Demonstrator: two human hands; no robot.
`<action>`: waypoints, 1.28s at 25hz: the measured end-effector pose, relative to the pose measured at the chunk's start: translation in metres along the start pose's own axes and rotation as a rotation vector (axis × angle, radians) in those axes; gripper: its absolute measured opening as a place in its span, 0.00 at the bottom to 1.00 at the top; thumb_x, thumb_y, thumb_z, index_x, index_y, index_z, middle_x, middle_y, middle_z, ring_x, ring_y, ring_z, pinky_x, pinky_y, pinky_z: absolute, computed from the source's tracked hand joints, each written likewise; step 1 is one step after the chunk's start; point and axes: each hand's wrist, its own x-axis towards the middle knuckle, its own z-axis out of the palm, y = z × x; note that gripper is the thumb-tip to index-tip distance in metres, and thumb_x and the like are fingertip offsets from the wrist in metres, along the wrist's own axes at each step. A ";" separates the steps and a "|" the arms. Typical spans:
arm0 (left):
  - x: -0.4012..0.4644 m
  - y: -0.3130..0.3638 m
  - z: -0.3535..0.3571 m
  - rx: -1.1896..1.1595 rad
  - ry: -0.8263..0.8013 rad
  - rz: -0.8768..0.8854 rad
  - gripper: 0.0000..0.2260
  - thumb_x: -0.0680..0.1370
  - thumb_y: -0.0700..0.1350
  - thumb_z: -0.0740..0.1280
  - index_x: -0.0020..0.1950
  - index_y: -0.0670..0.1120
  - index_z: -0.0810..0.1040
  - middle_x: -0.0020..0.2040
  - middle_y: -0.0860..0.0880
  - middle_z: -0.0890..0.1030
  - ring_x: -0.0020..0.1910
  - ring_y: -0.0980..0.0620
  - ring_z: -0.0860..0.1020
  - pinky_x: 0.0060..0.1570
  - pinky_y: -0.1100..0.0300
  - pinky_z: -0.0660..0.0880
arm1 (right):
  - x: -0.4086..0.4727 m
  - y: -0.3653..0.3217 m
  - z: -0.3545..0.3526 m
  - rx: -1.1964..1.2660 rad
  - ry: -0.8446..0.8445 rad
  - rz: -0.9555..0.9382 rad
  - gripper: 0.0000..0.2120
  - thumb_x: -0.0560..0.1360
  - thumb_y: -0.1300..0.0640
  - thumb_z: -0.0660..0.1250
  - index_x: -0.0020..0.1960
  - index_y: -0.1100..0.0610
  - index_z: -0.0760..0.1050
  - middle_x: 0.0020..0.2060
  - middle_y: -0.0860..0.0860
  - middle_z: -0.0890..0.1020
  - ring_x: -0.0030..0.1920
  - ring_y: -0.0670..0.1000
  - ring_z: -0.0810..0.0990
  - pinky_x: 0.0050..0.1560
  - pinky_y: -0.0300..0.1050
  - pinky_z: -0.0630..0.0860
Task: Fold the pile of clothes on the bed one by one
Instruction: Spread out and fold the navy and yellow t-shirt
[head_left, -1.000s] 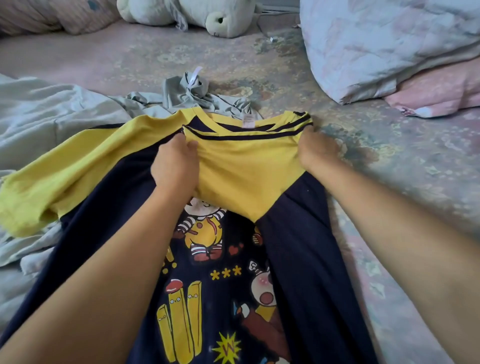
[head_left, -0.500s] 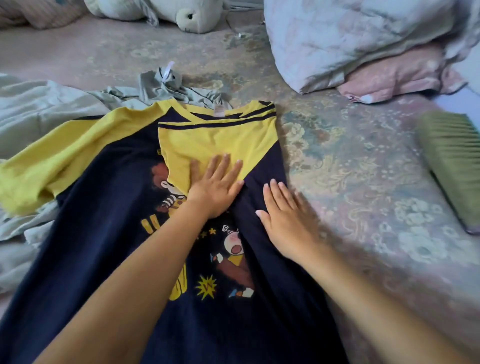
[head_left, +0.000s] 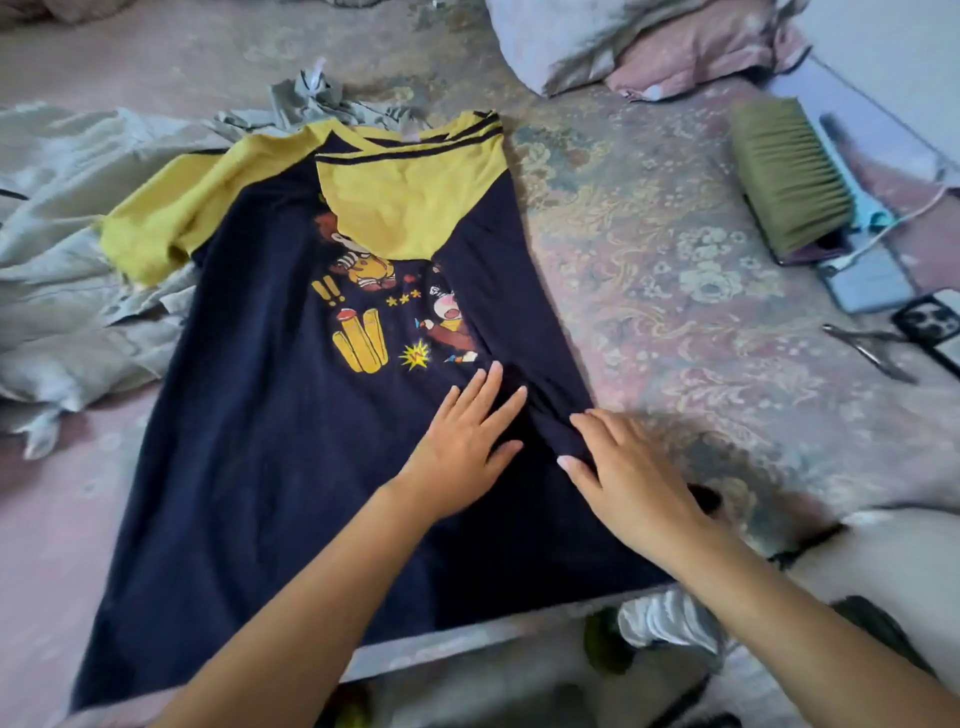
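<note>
A navy T-shirt (head_left: 260, 441) with yellow sleeves and a cartoon print lies flat on the bed, collar away from me. Its right side is folded inward, with the yellow sleeve lying across the chest. My left hand (head_left: 462, 441) presses flat on the lower part of the shirt, fingers spread. Just to its right, my right hand (head_left: 623, 478) rests flat on the folded right edge, fingers straight. A pile of grey-green clothes (head_left: 62, 249) lies to the left, partly under the shirt's left sleeve.
Pillows (head_left: 613, 41) sit at the back right. A green brush (head_left: 789, 176), a charging phone (head_left: 867, 280), a phone case (head_left: 935, 327) and small pliers (head_left: 867, 348) lie at the right. The bed's front edge (head_left: 467, 644) runs just below the shirt hem.
Both hands have slid down the shirt from the collar toward the hem, smoothing the folded right side. They changed from gripping the shoulders to lying flat.
</note>
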 end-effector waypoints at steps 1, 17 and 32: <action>-0.012 0.006 0.004 -0.008 0.011 0.010 0.25 0.82 0.53 0.57 0.77 0.48 0.55 0.78 0.44 0.48 0.77 0.46 0.48 0.73 0.55 0.43 | -0.009 0.000 -0.004 -0.014 0.008 0.043 0.23 0.79 0.48 0.61 0.69 0.59 0.68 0.62 0.57 0.74 0.62 0.60 0.73 0.58 0.53 0.72; -0.076 0.040 -0.009 -0.805 0.090 -0.766 0.11 0.74 0.50 0.70 0.47 0.45 0.73 0.44 0.44 0.80 0.41 0.44 0.81 0.43 0.48 0.81 | -0.099 -0.096 0.027 0.080 -0.034 -0.308 0.19 0.73 0.59 0.65 0.64 0.58 0.73 0.49 0.55 0.76 0.46 0.59 0.78 0.40 0.53 0.75; -0.098 0.046 -0.005 -1.349 0.081 -0.839 0.10 0.79 0.38 0.65 0.59 0.39 0.70 0.48 0.44 0.79 0.42 0.49 0.79 0.36 0.55 0.79 | -0.095 0.003 0.025 0.172 -0.104 -0.025 0.31 0.75 0.57 0.69 0.74 0.53 0.61 0.64 0.54 0.67 0.65 0.54 0.67 0.61 0.45 0.67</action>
